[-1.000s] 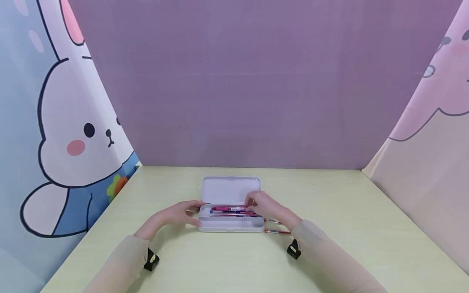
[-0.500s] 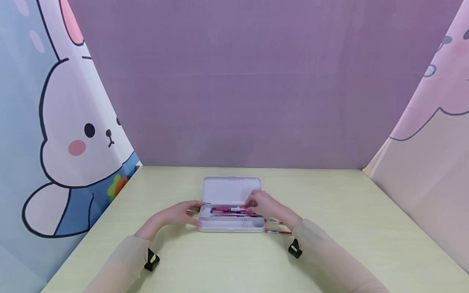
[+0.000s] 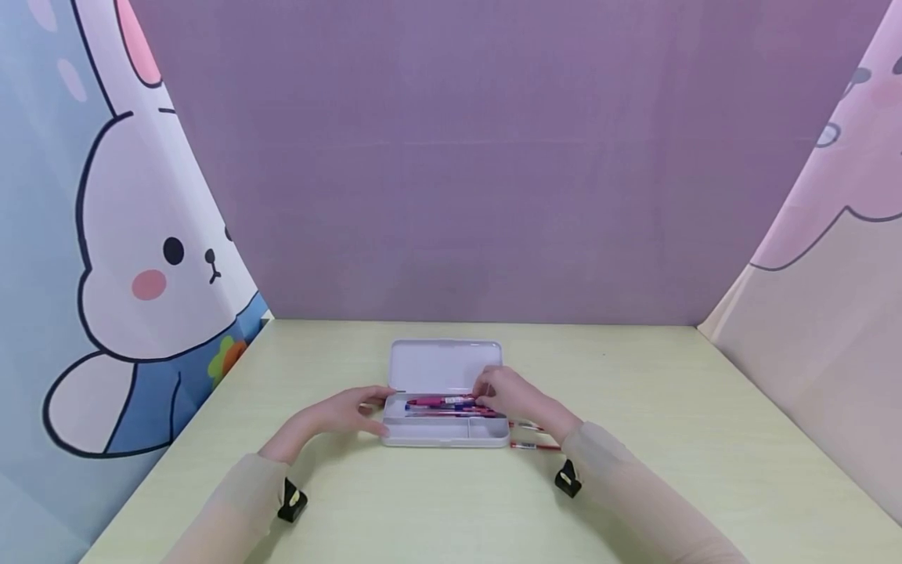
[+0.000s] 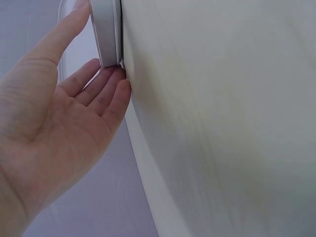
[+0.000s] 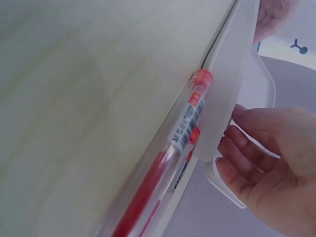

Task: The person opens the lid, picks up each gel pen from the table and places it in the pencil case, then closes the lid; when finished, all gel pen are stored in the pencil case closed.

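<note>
A white pencil case (image 3: 423, 441) lies on the table with its lid (image 3: 444, 364) tipped back. Several pens, among them a pink pen (image 3: 426, 402), lie in its rear compartment; the narrow front compartments hold nothing. My left hand (image 3: 341, 411) holds the case's left end, thumb at the front corner and fingers at the back one. At the right end, my right hand (image 3: 509, 392) reaches over the rim and its fingertips pinch the end of a pen; in the right wrist view the case wall (image 5: 229, 74) hides most of that pen.
Two clear-barrelled red pens lie on the table right of the case, the nearer pen (image 3: 533, 446) just under my right forearm and the other pen (image 3: 527, 427) behind it. A purple backdrop (image 3: 479, 196) rises at the table's (image 3: 395, 501) far edge, with printed cloths on both sides.
My right hand shifts very slightly among the pens at the case's right end. The left hand and the case stay in place.
</note>
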A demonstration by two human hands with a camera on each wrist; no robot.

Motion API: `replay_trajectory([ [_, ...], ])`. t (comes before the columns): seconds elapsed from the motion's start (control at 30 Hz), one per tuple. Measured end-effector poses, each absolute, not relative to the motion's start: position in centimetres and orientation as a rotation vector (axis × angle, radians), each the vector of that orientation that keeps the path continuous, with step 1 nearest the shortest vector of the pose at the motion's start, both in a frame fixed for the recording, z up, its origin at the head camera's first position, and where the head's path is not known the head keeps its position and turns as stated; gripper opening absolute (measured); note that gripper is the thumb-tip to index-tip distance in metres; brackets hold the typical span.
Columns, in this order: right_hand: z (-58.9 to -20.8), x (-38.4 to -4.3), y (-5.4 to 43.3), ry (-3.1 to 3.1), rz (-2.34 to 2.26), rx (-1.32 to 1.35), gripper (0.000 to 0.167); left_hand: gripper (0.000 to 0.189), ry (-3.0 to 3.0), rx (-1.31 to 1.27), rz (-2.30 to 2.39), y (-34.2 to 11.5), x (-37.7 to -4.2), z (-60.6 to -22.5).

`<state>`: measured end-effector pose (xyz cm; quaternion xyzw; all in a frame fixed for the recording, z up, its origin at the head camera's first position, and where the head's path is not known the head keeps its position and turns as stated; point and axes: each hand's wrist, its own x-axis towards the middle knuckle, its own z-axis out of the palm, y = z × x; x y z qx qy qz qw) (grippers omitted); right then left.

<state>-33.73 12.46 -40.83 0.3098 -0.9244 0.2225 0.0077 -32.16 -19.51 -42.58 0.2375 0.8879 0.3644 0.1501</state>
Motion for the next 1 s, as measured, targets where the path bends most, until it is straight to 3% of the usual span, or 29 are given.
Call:
replay_trajectory([
  [1.0,-39.1,-35.1,16.6,-2.733,0.751,1.103,0.017,0.076,2.585,0.630,1.046,-18.3,-32.8,-42.5],
])
